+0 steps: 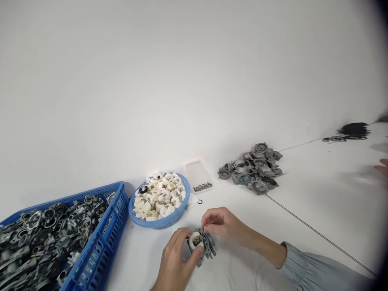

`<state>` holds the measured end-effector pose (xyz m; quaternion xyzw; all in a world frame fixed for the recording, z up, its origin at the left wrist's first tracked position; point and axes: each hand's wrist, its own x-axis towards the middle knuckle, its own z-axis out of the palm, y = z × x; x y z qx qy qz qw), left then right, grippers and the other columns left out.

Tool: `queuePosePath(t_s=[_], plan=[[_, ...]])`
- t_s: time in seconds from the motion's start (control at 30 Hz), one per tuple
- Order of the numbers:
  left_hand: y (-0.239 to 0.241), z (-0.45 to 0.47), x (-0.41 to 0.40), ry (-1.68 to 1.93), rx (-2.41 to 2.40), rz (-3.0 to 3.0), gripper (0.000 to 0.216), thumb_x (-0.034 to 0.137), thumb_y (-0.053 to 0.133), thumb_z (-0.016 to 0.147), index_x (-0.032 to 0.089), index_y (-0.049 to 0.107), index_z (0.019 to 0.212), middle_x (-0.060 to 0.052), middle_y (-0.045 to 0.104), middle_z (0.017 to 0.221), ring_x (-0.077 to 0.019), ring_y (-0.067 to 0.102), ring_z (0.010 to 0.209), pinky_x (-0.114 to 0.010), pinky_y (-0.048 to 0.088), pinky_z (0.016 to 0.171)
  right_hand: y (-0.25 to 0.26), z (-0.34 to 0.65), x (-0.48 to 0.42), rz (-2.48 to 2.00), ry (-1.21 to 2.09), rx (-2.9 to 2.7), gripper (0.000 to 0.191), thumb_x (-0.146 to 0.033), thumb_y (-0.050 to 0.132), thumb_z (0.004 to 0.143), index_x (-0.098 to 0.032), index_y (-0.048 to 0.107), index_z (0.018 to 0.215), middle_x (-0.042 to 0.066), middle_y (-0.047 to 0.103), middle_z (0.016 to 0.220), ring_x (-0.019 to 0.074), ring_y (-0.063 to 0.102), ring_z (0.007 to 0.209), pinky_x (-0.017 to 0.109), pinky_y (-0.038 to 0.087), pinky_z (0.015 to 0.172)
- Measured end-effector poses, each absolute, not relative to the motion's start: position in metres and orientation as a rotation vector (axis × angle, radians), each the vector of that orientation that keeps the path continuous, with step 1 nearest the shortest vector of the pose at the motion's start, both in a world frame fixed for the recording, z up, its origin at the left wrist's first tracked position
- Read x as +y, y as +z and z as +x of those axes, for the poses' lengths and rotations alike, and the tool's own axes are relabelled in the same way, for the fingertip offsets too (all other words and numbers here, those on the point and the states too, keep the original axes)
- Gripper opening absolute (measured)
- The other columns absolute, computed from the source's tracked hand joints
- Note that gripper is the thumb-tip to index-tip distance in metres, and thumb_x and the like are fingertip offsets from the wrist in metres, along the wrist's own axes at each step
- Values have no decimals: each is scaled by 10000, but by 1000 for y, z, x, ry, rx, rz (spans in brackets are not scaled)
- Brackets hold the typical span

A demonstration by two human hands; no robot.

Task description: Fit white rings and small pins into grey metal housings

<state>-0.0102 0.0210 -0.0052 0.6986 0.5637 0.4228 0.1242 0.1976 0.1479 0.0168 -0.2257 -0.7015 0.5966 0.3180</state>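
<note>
Low in the middle of the head view, a grey metal carburetor body (208,245) carries a white plastic float (195,241) with brassy parts showing inside its curve. My left hand (178,255) is closed round it from the left, thumb at the near edge and fingers at the far edge. Thumb and forefinger of my right hand (220,222) pinch together at the carburetor body's upper edge. Whatever lies between those fingertips, if anything, is too small to make out. Just beyond, a small black ring (200,201) lies on the table.
A blue crate (101,242) full of carburetor bodies stands left. Beside it is a blue basket (172,220) of white floats. Behind are a white tray (197,167) with small metal pins (202,186) and piled metal bowls (257,169). Black gaskets (353,130) and another person's hand (382,167) appear right.
</note>
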Motion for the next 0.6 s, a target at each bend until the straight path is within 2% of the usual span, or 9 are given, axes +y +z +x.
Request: queuePosePath(t_s=[0.13,0.33,0.6], plan=[[-3,-10,20,1210,1668,2005,266,463,614,1044,236,701,1153,-85,749,1109,-246,709,993,-321,594,805,11,189,144,-621,1588,-1736,207,-371,811,775,-174,782,834,43,709,782,202,625,751,331,472,723],[4,-7,20,1259,1717,1991,400,598,607,1033,229,727,1129,-91,751,1063,-254,707,949,-343,582,801,9,184,140,-594,1611,-1679,236,-391,811,751,-174,773,836,43,710,788,200,627,764,329,467,726],[7,-3,21,1212,1777,2015,491,680,574,1019,219,733,1079,-98,748,1027,-253,711,908,-346,588,791,14,180,138,-660,1555,-1634,234,-384,795,739,-177,790,847,37,706,798,201,638,767,336,485,744]])
